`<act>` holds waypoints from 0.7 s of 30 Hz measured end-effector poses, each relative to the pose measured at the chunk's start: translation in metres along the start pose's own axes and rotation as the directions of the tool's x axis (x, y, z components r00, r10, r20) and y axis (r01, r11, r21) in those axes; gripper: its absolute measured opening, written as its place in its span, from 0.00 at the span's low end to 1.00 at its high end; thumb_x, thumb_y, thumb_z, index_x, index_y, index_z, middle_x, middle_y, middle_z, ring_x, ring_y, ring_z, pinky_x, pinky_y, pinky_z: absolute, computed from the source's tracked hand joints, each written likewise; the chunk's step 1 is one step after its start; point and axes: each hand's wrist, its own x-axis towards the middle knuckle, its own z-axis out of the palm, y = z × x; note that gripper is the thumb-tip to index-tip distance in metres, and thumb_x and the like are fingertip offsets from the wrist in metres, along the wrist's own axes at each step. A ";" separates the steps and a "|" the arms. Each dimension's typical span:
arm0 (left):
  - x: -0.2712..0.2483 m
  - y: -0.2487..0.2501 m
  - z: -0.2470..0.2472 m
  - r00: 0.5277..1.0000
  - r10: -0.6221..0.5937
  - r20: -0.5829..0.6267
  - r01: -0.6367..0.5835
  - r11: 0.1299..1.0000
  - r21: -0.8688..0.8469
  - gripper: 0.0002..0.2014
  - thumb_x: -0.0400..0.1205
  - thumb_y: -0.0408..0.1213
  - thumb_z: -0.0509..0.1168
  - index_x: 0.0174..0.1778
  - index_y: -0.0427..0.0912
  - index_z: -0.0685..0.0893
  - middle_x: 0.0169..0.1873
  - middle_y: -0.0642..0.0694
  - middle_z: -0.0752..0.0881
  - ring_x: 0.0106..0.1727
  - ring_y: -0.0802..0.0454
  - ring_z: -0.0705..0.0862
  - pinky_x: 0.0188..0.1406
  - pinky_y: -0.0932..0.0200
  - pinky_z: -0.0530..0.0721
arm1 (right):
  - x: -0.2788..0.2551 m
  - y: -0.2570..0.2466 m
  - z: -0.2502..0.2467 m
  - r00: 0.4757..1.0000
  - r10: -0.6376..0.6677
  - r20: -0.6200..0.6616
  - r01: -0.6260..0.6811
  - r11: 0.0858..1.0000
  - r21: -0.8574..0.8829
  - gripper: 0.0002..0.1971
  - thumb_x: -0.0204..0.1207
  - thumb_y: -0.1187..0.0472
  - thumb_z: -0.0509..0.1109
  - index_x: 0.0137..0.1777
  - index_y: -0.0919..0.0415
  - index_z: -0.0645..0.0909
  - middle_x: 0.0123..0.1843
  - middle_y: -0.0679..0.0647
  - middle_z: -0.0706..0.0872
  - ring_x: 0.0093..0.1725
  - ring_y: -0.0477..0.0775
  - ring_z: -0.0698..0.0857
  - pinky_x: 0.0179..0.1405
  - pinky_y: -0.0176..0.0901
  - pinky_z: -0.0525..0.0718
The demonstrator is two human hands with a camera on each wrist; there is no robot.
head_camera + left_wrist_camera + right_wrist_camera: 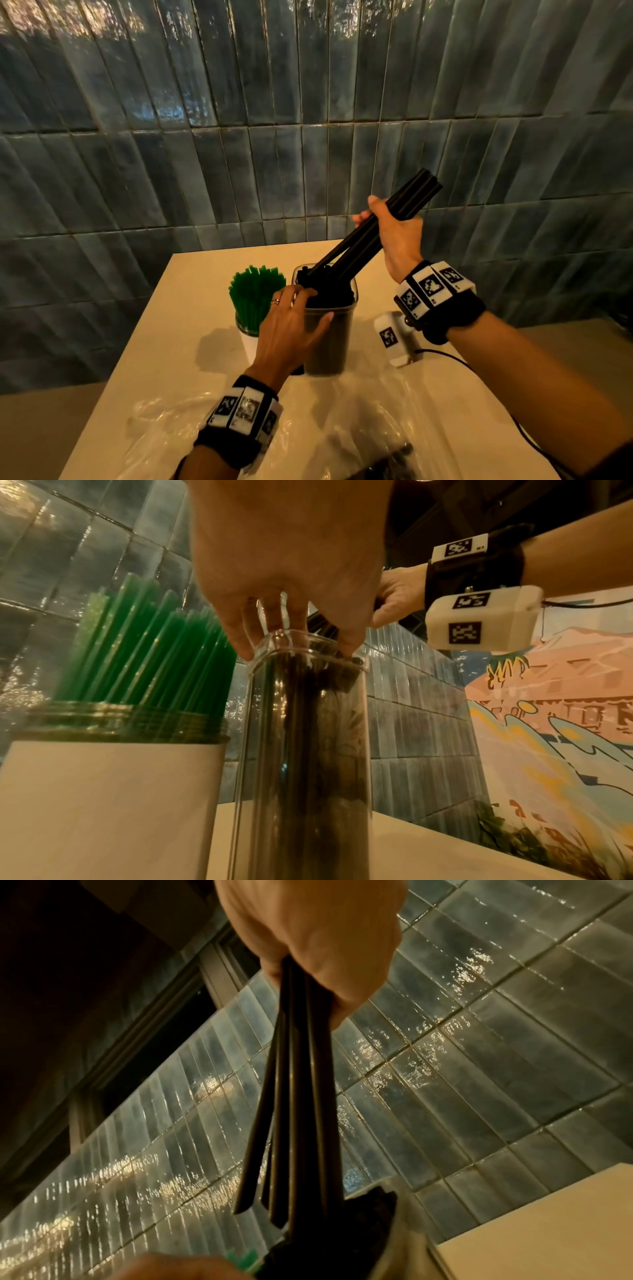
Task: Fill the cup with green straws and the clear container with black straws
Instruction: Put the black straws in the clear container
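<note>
A tall clear container (330,337) (301,750) packed with black straws stands mid-table. My left hand (291,329) (291,569) wraps its upper part, fingers over the rim, thumb on the near side. My right hand (394,229) (318,934) grips a bundle of black straws (370,229) (294,1096) above and right of it; the bundle slants down-left and its lower ends reach into the container mouth. Left of the container stands a white cup (251,337) (109,804) full of green straws (257,294) (147,647).
Crumpled clear plastic wrap (342,421) lies on the near side of the cream table (376,263), with some dark straws (390,462) at the bottom edge. A grey-blue tiled wall (308,102) rises right behind the table. A thin black cable (455,358) runs along the right side.
</note>
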 end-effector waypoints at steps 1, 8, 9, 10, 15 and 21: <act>0.001 0.002 -0.002 1.000 -0.020 0.022 0.020 1.000 0.016 0.28 0.79 0.60 0.60 0.72 0.49 0.71 0.71 0.48 0.69 0.71 0.50 0.67 0.63 0.54 0.76 | 0.000 -0.002 0.000 1.000 0.025 -0.007 -0.024 0.999 0.036 0.05 0.75 0.64 0.73 0.41 0.62 0.79 0.28 0.53 0.87 0.31 0.52 0.89 0.35 0.44 0.88; 0.007 0.003 -0.007 0.991 -0.082 0.106 0.082 0.997 0.005 0.37 0.75 0.63 0.64 0.76 0.48 0.65 0.73 0.47 0.64 0.75 0.49 0.59 0.72 0.52 0.67 | -0.001 0.006 -0.004 0.989 0.142 -0.031 -0.139 0.987 0.078 0.10 0.74 0.65 0.73 0.52 0.68 0.78 0.29 0.57 0.85 0.28 0.53 0.87 0.32 0.45 0.88; 0.008 0.002 -0.007 0.992 -0.079 0.101 0.078 0.997 0.007 0.38 0.74 0.63 0.65 0.76 0.47 0.66 0.72 0.47 0.65 0.74 0.49 0.60 0.72 0.52 0.67 | -0.001 0.008 -0.005 0.989 0.140 -0.042 -0.137 0.988 0.068 0.07 0.74 0.65 0.73 0.47 0.67 0.78 0.29 0.57 0.85 0.27 0.53 0.87 0.32 0.45 0.89; 0.009 0.000 -0.008 0.993 -0.069 0.092 0.069 0.998 0.006 0.37 0.74 0.63 0.65 0.75 0.47 0.67 0.71 0.47 0.67 0.73 0.49 0.61 0.72 0.52 0.67 | -0.001 0.009 -0.006 0.989 0.134 -0.056 -0.130 0.990 0.061 0.06 0.74 0.65 0.73 0.42 0.65 0.79 0.29 0.57 0.85 0.27 0.53 0.86 0.33 0.46 0.89; 0.012 -0.003 -0.011 0.995 -0.046 0.089 0.046 0.999 -0.005 0.37 0.73 0.63 0.67 0.74 0.46 0.70 0.68 0.47 0.70 0.71 0.49 0.64 0.71 0.50 0.70 | 0.004 0.009 -0.004 0.997 0.068 -0.037 -0.069 0.997 -0.036 0.07 0.74 0.63 0.74 0.41 0.64 0.79 0.27 0.55 0.86 0.26 0.51 0.87 0.29 0.43 0.87; 0.013 0.001 -0.016 0.995 -0.046 0.085 0.049 0.998 -0.028 0.36 0.73 0.62 0.67 0.73 0.45 0.72 0.67 0.46 0.72 0.69 0.49 0.66 0.68 0.52 0.70 | -0.009 0.006 0.020 0.963 -0.049 0.264 0.139 0.931 -0.336 0.09 0.73 0.60 0.75 0.40 0.66 0.81 0.28 0.53 0.86 0.28 0.52 0.87 0.35 0.46 0.87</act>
